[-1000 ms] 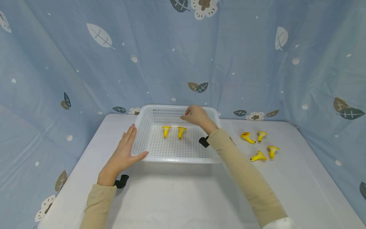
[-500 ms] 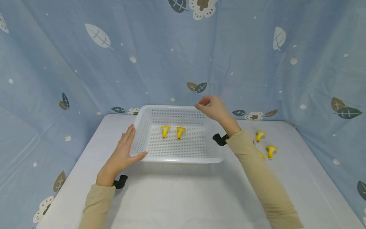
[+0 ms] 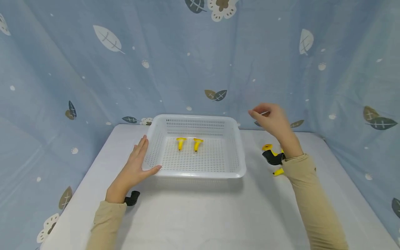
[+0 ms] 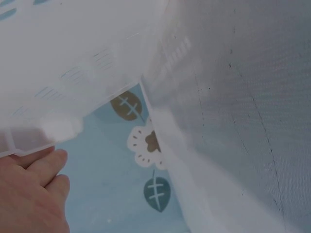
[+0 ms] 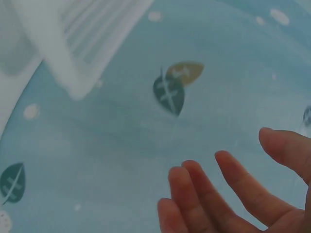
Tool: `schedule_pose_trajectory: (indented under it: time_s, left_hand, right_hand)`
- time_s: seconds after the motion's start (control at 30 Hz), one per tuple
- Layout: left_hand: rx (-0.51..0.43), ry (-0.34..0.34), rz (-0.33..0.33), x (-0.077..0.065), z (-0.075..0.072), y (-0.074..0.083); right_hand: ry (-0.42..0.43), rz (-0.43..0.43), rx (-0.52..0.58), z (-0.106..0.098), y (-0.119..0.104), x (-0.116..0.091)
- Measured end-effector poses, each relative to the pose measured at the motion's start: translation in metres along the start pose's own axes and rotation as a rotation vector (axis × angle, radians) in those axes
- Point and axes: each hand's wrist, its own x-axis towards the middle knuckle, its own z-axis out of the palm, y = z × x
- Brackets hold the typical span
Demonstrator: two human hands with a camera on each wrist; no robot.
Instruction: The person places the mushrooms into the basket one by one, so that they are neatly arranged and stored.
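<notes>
A white perforated plastic basket (image 3: 200, 174) stands at the back of the table. Two yellow trumpet-shaped mushrooms (image 3: 180, 143) lie side by side on its floor. My left hand (image 3: 132, 170) rests against the basket's left side, fingers straight and thumb over the front left corner; in the left wrist view its fingertips touch beneath the rim. To the right of the basket, my right hand (image 3: 275, 121) is raised in the air with loosely bent fingers and holds nothing. Below it lie more yellow mushrooms (image 3: 278, 172), partly hidden by the right wrist and its black camera mount.
A white cloth covers the table (image 3: 193, 215). Blue patterned fabric (image 3: 168, 62) hangs behind and along both sides. A black wrist mount (image 3: 132, 198) sticks out beside the left wrist.
My right hand has moved from above the basket out to the right, over the loose mushrooms. The left hand, the basket and the two mushrooms in it have stayed in place.
</notes>
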Motion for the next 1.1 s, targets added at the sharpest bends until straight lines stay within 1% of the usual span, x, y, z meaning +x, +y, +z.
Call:
schedule_pose_trajectory:
  time_s: [0.23, 0.3, 0.37, 0.47, 0.6, 0.67, 0.73, 0.8, 0.9, 1.0, 1.03, 1.1]
  left_hand:
    - [0.042, -0.007, 0.001, 0.002, -0.001, 0.001]
    - [0.049, -0.011, 0.006, 0.002, -0.001, 0.002]
    - [0.048, -0.013, 0.014, 0.002, -0.002, 0.002]
    - [0.05, -0.009, 0.023, 0.001, -0.003, 0.002]
    - [0.046, -0.014, 0.018, 0.0, -0.003, 0.001]
    - [0.042, -0.016, 0.015, 0.0, -0.003, 0.001]
    - [0.042, -0.009, 0.017, -0.001, -0.002, 0.001]
    - [0.041, 0.0, 0.022, -0.001, -0.002, 0.0]
    - [0.04, 0.01, 0.031, -0.001, -0.001, -0.001]
    - [0.037, 0.013, 0.036, -0.001, -0.001, 0.0]
    - [0.035, 0.011, 0.033, -0.001, -0.001, 0.0]
    - [0.034, 0.012, 0.035, -0.001, -0.001, 0.0]
  right_hand:
    - [0.141, 0.009, 0.019, -0.019, 0.038, -0.016]
    - [0.171, 0.013, 0.012, -0.021, 0.049, -0.023]
    - [0.179, 0.029, 0.0, -0.021, 0.06, -0.031]
    - [0.184, 0.082, -0.024, -0.018, 0.076, -0.043]
    - [0.201, 0.167, -0.056, -0.012, 0.093, -0.06]
    - [0.202, 0.212, -0.09, -0.009, 0.102, -0.067]
    - [0.179, 0.277, -0.133, -0.005, 0.11, -0.073]
    - [0.13, 0.353, -0.193, -0.002, 0.118, -0.078]
    - [0.011, 0.462, -0.259, -0.001, 0.127, -0.083]
    - [-0.11, 0.529, -0.295, -0.002, 0.134, -0.086]
    - [-0.141, 0.548, -0.302, -0.003, 0.135, -0.087]
    - [-0.177, 0.574, -0.313, -0.003, 0.138, -0.088]
